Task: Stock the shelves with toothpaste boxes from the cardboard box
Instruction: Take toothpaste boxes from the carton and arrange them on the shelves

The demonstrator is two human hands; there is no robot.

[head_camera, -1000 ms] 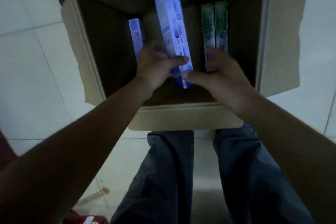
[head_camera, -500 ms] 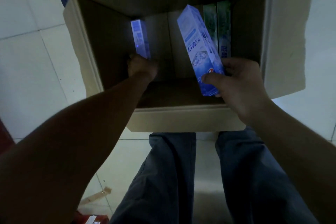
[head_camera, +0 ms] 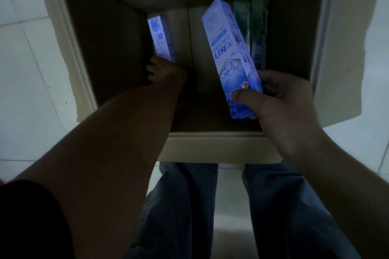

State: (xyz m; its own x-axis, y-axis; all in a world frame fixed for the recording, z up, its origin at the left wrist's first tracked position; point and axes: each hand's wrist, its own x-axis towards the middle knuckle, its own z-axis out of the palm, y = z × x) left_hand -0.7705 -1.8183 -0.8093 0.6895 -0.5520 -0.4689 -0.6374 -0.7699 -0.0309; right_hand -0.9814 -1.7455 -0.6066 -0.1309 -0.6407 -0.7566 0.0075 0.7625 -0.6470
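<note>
Grip of left hand indistinct

Dim, bluish pic w/ wide-angle bending at edges. Cardboard box interior in deep shadow; floor tiles brighter. Slight blur throughout.

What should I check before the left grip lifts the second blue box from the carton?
1. Right grip holds blue box by its lower end, thumb on the front: ok.
2. Left grip closed on second box: cannot tell, fingers partly hidden.
3. Bare carton floor beside second box: ok.
4. Green boxes away from left grip: ok.
5. Carton top open: ok.
</note>
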